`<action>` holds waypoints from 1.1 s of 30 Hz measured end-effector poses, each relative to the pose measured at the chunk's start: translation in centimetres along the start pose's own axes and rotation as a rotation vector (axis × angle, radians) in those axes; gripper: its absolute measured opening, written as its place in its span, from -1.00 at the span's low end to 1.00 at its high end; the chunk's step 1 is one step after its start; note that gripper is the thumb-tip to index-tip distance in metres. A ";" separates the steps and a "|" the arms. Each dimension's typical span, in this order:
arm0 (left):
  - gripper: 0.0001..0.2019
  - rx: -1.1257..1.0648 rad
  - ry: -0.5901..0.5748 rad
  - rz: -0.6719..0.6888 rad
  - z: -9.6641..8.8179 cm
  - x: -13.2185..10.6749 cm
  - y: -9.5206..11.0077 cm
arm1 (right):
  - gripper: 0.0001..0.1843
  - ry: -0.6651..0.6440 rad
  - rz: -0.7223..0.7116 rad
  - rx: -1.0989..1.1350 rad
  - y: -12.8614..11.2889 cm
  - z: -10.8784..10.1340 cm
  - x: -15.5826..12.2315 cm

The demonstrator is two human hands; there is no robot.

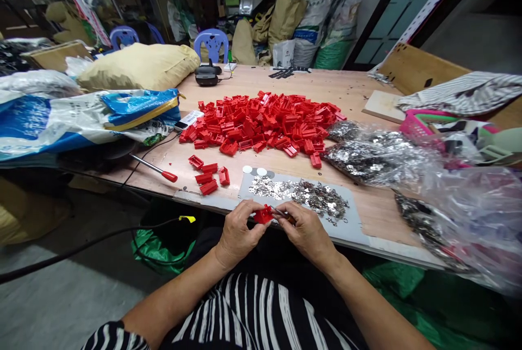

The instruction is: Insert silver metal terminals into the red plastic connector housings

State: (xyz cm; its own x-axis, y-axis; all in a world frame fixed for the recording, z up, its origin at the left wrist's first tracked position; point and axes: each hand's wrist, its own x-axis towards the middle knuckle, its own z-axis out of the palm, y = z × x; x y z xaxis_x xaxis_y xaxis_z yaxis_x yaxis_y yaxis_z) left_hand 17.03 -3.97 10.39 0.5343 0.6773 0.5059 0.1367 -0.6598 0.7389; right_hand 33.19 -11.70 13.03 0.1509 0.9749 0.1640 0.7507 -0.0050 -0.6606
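Note:
Between the thumb and fingers of my left hand is a small red plastic housing, held just over the table's front edge. My right hand grips a small hand tool with a thin metal tip and a brownish handle. Its tip meets the right side of the housing; the exact contact is too small to make out. Just beyond my hands, small shiny metal pieces and darker metal parts lie on a grey sheet. Several loose red housings rest to the left.
A big heap of red housings covers the middle of the table. Clear bags of metal parts stand at the right. On the left are a red-handled lever, a blue-white sack and a cable.

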 end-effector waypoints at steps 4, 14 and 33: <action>-0.79 -0.019 0.005 0.015 0.2 -0.1 0.2 | -0.84 -0.010 -0.003 0.033 0.0 0.1 -0.1; -0.79 -0.026 0.025 -0.031 0.0 -0.4 0.6 | -0.71 -0.044 0.155 0.359 1.4 -1.0 -0.3; -0.79 -0.098 -0.057 0.028 0.6 -1.4 0.7 | -0.65 -0.204 0.262 0.784 1.5 0.5 -0.5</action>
State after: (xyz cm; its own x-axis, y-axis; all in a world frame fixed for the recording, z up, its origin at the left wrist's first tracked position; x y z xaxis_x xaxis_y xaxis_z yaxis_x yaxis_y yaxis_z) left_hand 16.91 -5.61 9.94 0.5836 0.6376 0.5029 0.0403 -0.6412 0.7663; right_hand 33.92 -12.06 11.62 0.0827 0.9851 -0.1506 0.0341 -0.1538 -0.9875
